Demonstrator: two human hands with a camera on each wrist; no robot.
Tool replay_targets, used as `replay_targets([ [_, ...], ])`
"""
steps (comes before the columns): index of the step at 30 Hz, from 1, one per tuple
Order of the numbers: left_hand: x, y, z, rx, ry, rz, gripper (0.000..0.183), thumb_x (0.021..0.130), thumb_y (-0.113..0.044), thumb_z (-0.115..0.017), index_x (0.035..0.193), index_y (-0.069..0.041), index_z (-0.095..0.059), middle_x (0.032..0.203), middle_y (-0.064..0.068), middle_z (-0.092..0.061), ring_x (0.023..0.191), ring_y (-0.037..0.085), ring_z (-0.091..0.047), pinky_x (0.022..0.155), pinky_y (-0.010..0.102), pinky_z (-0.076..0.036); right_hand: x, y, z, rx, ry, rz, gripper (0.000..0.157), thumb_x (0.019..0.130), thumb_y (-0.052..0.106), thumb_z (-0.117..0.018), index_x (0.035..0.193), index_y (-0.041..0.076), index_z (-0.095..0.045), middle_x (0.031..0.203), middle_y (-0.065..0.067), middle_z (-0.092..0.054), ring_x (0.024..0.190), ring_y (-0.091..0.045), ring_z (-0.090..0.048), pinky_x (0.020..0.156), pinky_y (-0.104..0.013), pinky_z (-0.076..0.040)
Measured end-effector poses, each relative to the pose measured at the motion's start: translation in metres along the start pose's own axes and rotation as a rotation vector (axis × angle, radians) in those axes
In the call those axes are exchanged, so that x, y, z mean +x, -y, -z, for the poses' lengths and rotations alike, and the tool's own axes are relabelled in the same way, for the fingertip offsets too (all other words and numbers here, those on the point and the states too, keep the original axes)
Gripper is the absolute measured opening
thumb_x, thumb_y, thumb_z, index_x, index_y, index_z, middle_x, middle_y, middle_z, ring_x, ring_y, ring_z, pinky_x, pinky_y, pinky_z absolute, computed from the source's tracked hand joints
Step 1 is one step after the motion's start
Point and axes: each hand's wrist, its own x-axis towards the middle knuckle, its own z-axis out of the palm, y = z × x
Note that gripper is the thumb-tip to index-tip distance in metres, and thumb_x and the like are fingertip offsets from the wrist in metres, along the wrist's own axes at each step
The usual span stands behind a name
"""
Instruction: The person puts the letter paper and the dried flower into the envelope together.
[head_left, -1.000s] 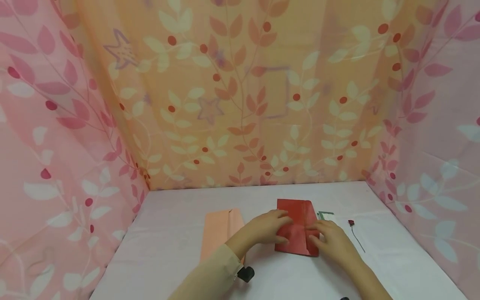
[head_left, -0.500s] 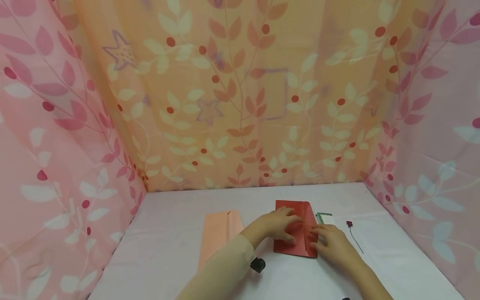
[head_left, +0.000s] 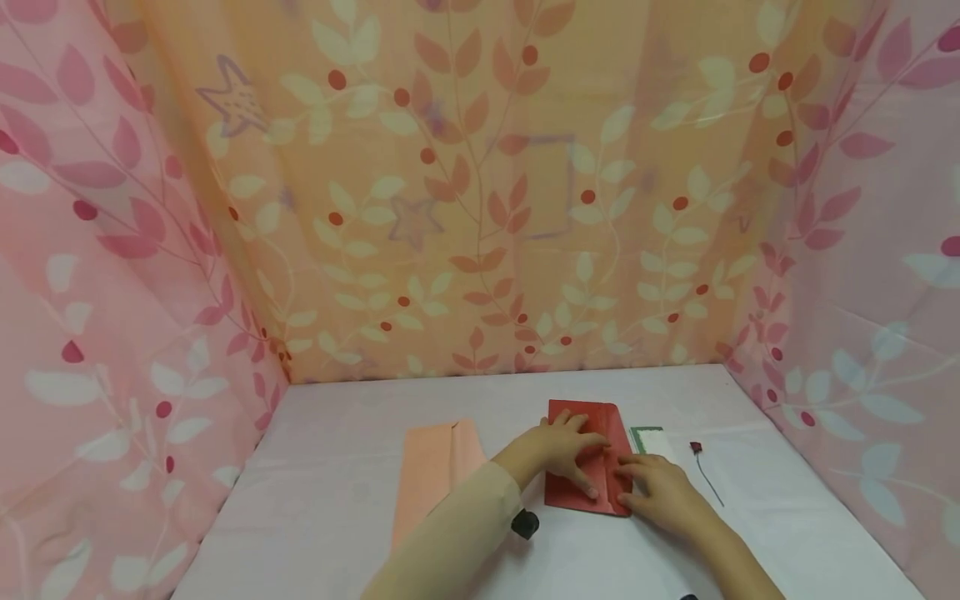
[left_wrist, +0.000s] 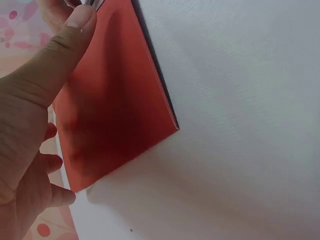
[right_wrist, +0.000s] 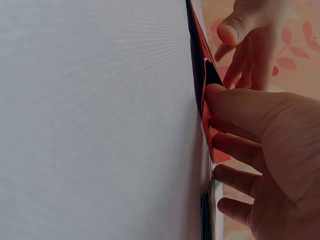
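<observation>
A red envelope [head_left: 573,492] lies on the white-covered table, its creased flap toward the right. My left hand [head_left: 564,450] spreads its fingers over the envelope's left and middle part. In the left wrist view its thumb [left_wrist: 75,25] reaches across the red paper. At the flap side, my right hand [head_left: 663,492] has its thumb and fingertips at the edge. The right wrist view shows the flap [right_wrist: 206,107] lifted a little, a dark gap under it, and the right thumb [right_wrist: 235,102] touching it; the fingers are fairly straight.
A peach envelope [head_left: 427,475] lies to the left, partly under the left sleeve [head_left: 457,533]. Right of the red envelope are a green-bordered white card [head_left: 651,437] and a thin-stemmed red flower [head_left: 697,450]. Patterned curtains [head_left: 465,208] enclose the table on three sides.
My left hand has slid right across the red envelope, its fingers spreading wider. My right hand stays near the flap edge, with only a small shift.
</observation>
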Motion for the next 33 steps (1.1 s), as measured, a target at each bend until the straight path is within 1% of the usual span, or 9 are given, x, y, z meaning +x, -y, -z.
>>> replay_targets([
  [4, 0.002, -0.002, 0.003, -0.018, 0.024, 0.010, 0.088, 0.070, -0.071, -0.079, 0.148, -0.059, -0.040, 0.167, -0.005, -0.025, 0.157, 0.032, -0.017, 0.119, 0.062, -0.028, 0.000, -0.001, -0.001, 0.010, 0.013, -0.004, 0.044, 0.084, 0.036, -0.083, 0.121, 0.014, -0.075, 0.135, -0.009, -0.066, 0.129, -0.036, -0.057, 0.102, -0.066, -0.042],
  [9, 0.006, -0.003, 0.003, 0.014, 0.043, 0.016, 0.088, 0.069, -0.073, -0.080, 0.147, -0.058, -0.042, 0.167, -0.004, -0.025, 0.157, 0.033, -0.018, 0.120, 0.062, -0.028, 0.000, 0.000, -0.002, 0.014, 0.017, -0.014, 0.043, 0.084, 0.035, -0.084, 0.121, 0.014, -0.075, 0.135, -0.008, -0.067, 0.129, -0.036, -0.057, 0.103, -0.067, -0.041],
  [11, 0.008, -0.003, 0.003, 0.026, 0.041, 0.010, 0.087, 0.069, -0.073, -0.080, 0.146, -0.056, -0.043, 0.167, -0.003, -0.026, 0.156, 0.034, -0.019, 0.119, 0.063, -0.029, 0.001, 0.000, -0.002, 0.017, 0.027, -0.029, 0.043, 0.084, 0.036, -0.084, 0.121, 0.015, -0.075, 0.135, -0.007, -0.066, 0.130, -0.035, -0.056, 0.104, -0.067, -0.040],
  [14, 0.011, -0.001, 0.004, 0.031, 0.035, -0.007, 0.086, 0.069, -0.072, -0.081, 0.145, -0.054, -0.044, 0.165, -0.002, -0.029, 0.154, 0.035, -0.023, 0.117, 0.062, -0.034, 0.002, 0.000, -0.001, 0.008, 0.038, -0.042, 0.043, 0.084, 0.036, -0.083, 0.121, 0.016, -0.075, 0.135, -0.005, -0.066, 0.131, -0.034, -0.055, 0.105, -0.066, -0.040],
  [16, 0.012, 0.000, 0.004, 0.020, 0.033, -0.020, 0.084, 0.070, -0.068, -0.083, 0.143, -0.053, -0.045, 0.164, -0.002, -0.030, 0.153, 0.034, -0.026, 0.114, 0.060, -0.039, 0.002, 0.000, -0.001, 0.000, 0.039, -0.042, 0.043, 0.084, 0.036, -0.083, 0.121, 0.016, -0.075, 0.135, -0.005, -0.066, 0.131, -0.033, -0.055, 0.105, -0.066, -0.041],
  [20, 0.012, 0.005, 0.005, -0.038, 0.027, -0.026, 0.081, 0.070, -0.058, -0.088, 0.138, -0.053, -0.046, 0.163, -0.004, -0.031, 0.152, 0.029, -0.029, 0.108, 0.056, -0.047, 0.002, 0.000, -0.001, -0.004, 0.044, -0.052, 0.043, 0.084, 0.036, -0.083, 0.121, 0.017, -0.076, 0.136, -0.005, -0.066, 0.131, -0.033, -0.056, 0.105, -0.065, -0.042],
  [24, 0.010, 0.009, 0.007, -0.094, 0.020, -0.019, 0.082, 0.068, -0.050, -0.093, 0.136, -0.053, -0.046, 0.163, -0.006, -0.031, 0.151, 0.023, -0.030, 0.105, 0.054, -0.050, 0.002, -0.001, 0.000, 0.009, 0.055, -0.077, 0.042, 0.084, 0.038, -0.083, 0.121, 0.019, -0.076, 0.136, -0.003, -0.066, 0.131, -0.033, -0.055, 0.106, -0.064, -0.042],
  [26, 0.009, 0.010, 0.008, -0.102, 0.019, -0.017, 0.084, 0.067, -0.048, -0.094, 0.137, -0.052, -0.046, 0.163, -0.006, -0.032, 0.150, 0.021, -0.031, 0.105, 0.054, -0.050, 0.003, -0.003, -0.001, 0.014, 0.061, -0.084, 0.042, 0.084, 0.038, -0.083, 0.121, 0.020, -0.076, 0.136, -0.002, -0.066, 0.131, -0.033, -0.055, 0.107, -0.064, -0.042],
  [33, 0.006, 0.013, 0.010, -0.082, 0.026, -0.007, 0.099, 0.067, -0.049, -0.094, 0.149, -0.047, -0.038, 0.163, -0.006, -0.032, 0.149, 0.021, -0.033, 0.106, 0.052, -0.049, 0.003, -0.005, 0.001, 0.036, 0.076, -0.070, 0.040, 0.084, 0.037, -0.083, 0.120, 0.022, -0.076, 0.138, 0.000, -0.065, 0.133, -0.034, -0.053, 0.106, -0.065, -0.041],
])
